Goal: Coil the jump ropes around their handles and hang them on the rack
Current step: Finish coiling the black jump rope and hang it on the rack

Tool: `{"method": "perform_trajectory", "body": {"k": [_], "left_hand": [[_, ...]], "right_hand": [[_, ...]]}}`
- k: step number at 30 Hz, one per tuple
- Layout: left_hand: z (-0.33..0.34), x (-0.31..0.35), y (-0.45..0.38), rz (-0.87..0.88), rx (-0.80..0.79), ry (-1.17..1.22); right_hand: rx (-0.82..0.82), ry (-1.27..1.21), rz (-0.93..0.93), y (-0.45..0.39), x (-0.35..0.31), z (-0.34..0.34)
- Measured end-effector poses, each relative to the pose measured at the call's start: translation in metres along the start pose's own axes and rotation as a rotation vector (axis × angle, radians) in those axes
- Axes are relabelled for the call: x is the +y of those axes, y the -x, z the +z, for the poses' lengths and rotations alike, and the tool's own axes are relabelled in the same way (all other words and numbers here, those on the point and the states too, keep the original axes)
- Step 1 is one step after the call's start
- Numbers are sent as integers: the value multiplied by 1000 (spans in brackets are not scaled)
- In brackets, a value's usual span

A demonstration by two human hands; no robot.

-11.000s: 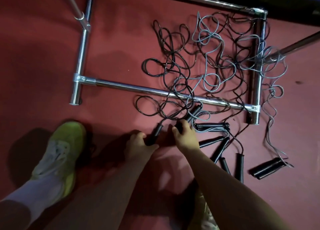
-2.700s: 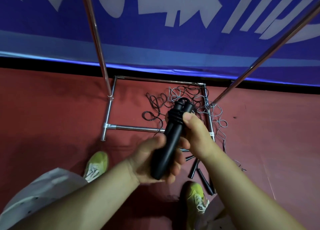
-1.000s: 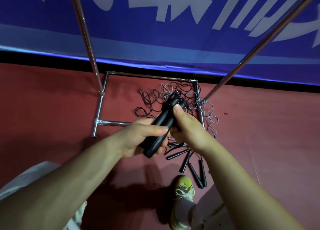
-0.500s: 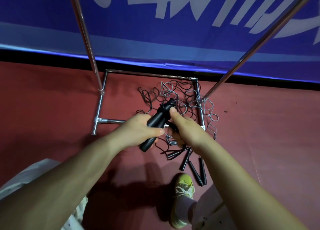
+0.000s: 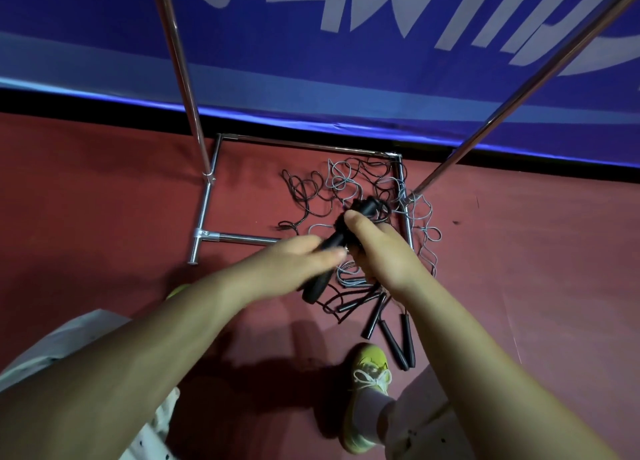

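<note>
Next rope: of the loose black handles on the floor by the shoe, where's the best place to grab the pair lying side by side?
Grip the paired handles around their middles, coming from above. They lie flat, parallel and touching, so one hand likely closes round both.

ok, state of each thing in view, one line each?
left hand: grips the handles low
right hand: grips the handles, thumb on the coil
handles: held together, tilted, rope partly coiled near the top
loose ropes: tangled on the floor, uncoiled
spare handles: lying on the floor
rack: standing, nothing seen hung
</note>
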State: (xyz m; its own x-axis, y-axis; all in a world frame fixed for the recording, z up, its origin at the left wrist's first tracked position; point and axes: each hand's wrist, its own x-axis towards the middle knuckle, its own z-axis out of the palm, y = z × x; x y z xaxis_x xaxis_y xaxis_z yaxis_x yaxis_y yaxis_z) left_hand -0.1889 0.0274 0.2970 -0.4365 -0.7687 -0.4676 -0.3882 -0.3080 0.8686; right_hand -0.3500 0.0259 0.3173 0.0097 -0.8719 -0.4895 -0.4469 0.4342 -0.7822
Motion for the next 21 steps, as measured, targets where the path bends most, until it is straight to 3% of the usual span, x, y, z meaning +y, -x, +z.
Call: {"method": "perform_trajectory", "body": {"k": [1, 3, 5, 7, 9, 14, 21], "left_hand": [[-3, -1, -1, -31, -95, 296], [-4, -7, -3, -57, -477, 739], [1, -15, -3, 32, -839, 1050], [12, -19, -2, 102, -975, 1201], [17, -14, 1, 140, -932, 1145], [-1, 8, 11, 59, -512, 811], [-8, 11, 9, 3, -183, 496]], "right_hand": [[-14, -53, -43, 1, -1, 0], [-94, -197, -127, 4, 0, 0], [-175, -320, -182, 6, 3, 1], [-185, -372, -203, 7, 3, 0], [-183, -396, -202, 6, 2, -3], [-217, -275, -261, 7, 0, -6], [-215, -97, -187, 5, -1, -12]]}}
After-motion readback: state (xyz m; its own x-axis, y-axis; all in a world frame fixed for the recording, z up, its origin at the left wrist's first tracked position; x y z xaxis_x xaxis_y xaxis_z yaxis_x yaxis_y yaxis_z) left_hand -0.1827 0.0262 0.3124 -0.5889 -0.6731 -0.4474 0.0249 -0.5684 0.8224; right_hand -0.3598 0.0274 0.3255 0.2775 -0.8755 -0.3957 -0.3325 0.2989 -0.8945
